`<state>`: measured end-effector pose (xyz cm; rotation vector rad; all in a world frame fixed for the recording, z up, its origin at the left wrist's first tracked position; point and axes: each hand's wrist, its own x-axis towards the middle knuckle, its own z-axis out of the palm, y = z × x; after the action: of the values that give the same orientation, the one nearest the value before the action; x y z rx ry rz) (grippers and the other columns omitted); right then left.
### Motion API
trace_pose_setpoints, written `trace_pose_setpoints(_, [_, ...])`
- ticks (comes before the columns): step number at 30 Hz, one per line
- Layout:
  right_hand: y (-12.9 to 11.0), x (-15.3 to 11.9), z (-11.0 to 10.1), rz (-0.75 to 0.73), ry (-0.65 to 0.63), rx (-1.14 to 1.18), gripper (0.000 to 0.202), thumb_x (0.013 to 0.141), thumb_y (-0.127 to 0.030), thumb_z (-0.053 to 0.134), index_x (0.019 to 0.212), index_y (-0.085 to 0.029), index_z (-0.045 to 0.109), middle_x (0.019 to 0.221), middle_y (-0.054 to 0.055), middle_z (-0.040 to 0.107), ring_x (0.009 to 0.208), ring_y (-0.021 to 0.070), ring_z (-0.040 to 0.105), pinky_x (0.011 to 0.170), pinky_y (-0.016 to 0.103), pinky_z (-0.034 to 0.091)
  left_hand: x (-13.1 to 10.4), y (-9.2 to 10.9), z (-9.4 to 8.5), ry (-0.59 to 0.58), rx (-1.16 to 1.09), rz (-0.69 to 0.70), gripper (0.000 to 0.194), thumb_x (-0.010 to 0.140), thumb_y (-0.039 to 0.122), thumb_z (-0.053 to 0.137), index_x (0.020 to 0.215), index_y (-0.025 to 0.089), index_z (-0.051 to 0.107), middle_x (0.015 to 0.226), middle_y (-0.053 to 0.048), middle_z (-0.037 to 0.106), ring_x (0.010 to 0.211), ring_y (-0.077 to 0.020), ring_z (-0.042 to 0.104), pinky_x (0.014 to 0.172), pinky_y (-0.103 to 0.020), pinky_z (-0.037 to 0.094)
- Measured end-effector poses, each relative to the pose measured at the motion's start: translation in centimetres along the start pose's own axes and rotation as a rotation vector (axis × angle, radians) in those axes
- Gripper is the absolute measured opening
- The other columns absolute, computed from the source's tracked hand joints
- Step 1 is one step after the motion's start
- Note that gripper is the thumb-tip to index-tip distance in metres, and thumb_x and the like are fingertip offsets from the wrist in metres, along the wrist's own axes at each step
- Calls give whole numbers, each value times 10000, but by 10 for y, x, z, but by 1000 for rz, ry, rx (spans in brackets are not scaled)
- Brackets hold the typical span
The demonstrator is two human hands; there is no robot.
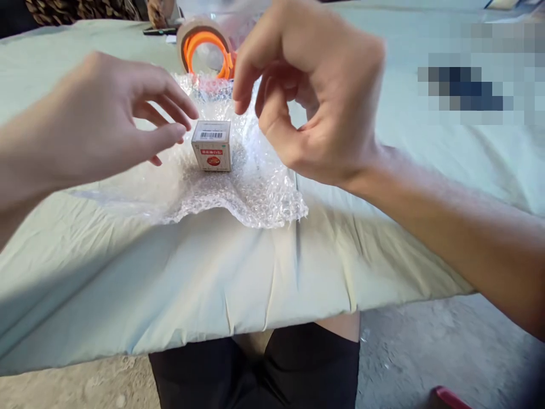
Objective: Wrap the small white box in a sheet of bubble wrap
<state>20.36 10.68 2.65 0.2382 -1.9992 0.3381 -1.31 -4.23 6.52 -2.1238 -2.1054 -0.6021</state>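
Note:
A small box (212,146) with a barcode on top and a red label on its front stands on a sheet of bubble wrap (272,196). Just left of the box is my left hand (123,116), its fingers apart and nothing between them. My right hand (317,94) is raised to the right of the box, above the wrap, with its fingers curled and thumb near the fingertips. Whether it pinches anything there is too small to make out. Neither hand touches the box.
Behind the wrap stands a roll of tape (183,48) with an orange ring (206,42) inside it. A dark thin object (159,32) lies to its left. The pale cloth (191,284) ends in front of my legs. A blurred dark blue patch shows at right.

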Motion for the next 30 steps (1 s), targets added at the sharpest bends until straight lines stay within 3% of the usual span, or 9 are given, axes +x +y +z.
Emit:
trace_pose_setpoints(2, [7, -1, 7, -30, 57, 97, 279, 941, -25, 369, 896, -209, 574, 864, 22, 650, 777, 130, 673, 742, 296, 548, 0, 8, 6, 1, 33, -29, 557, 967, 629, 486, 1191, 214, 781, 1039, -3, 788, 960, -247, 807, 953, -566, 676])
trace_pose_setpoints(4, [10, -1, 11, 39, 23, 190, 274, 966, -36, 363, 905, -204, 571, 873, 21, 623, 733, 122, 652, 713, 298, 504, 0, 13, 12, 23, 67, -41, 568, 937, 585, 428, 1224, 215, 749, 1035, 4, 774, 1011, -238, 790, 1039, -560, 640])
trace_pose_setpoints(9, [3, 0, 7, 324, -38, 383, 211, 874, -55, 456, 857, -210, 597, 785, -7, 541, 685, 131, 554, 720, 324, 452, 0, 6, 21, 5, 48, 2, 656, 873, 506, 488, 1430, 214, 674, 1156, -29, 778, 1084, -253, 777, 1011, -482, 648])
trace_pose_setpoints(14, [-2, -1, -2, 397, -168, 208, 156, 1031, -129, 530, 947, -215, 630, 932, 29, 635, 844, 179, 622, 797, 344, 488, 3, -8, 25, -132, -1, 51, 889, 864, 626, 570, 1644, 198, 559, 1281, -73, 747, 1145, -280, 753, 1082, -518, 630])
trace_pose_setpoints(18, [0, 2, -8, 394, -188, 22, 184, 1026, -87, 504, 992, -224, 622, 1086, 42, 718, 897, 177, 642, 813, 328, 502, 6, -9, 23, -186, -42, 64, 917, 839, 783, 639, 1574, 235, 627, 1210, -39, 742, 1043, -252, 742, 994, -479, 633])
trace_pose_setpoints(22, [3, 6, -13, 384, -227, -112, 111, 1079, -179, 534, 1070, -203, 642, 1171, 57, 752, 1000, 190, 694, 962, 348, 557, 6, 3, 27, -42, -80, 2, 850, 869, 924, 616, 1284, 200, 779, 1076, -26, 755, 958, -201, 701, 912, -404, 622])
trace_pose_setpoints(25, [4, 8, -16, 294, -278, -134, 212, 1099, -340, 637, 1187, -151, 677, 1271, 89, 746, 1113, 222, 715, 1110, 403, 562, 3, 10, 30, 85, -48, 62, 941, 858, 1008, 600, 1249, 174, 793, 1114, -41, 765, 989, -203, 699, 945, -427, 629])
trace_pose_setpoints(28, [5, 11, -19, 352, -368, -179, 459, 1060, -570, 750, 1291, -178, 694, 1328, 91, 739, 1189, 260, 709, 1133, 418, 557, 0, 11, 32, 146, -153, 131, 812, 936, 887, 696, 1338, 183, 747, 1213, -27, 790, 1061, -198, 751, 1048, -453, 648])
trace_pose_setpoints(30, [4, 12, -20, 417, -432, -220, 497, 1011, -645, 807, 1271, -232, 714, 1303, 72, 754, 1192, 270, 711, 1085, 402, 557, -2, 11, 35, 166, -255, 156, 707, 967, 773, 773, 1394, 215, 703, 1264, -7, 798, 1092, -191, 789, 1075, -461, 667])
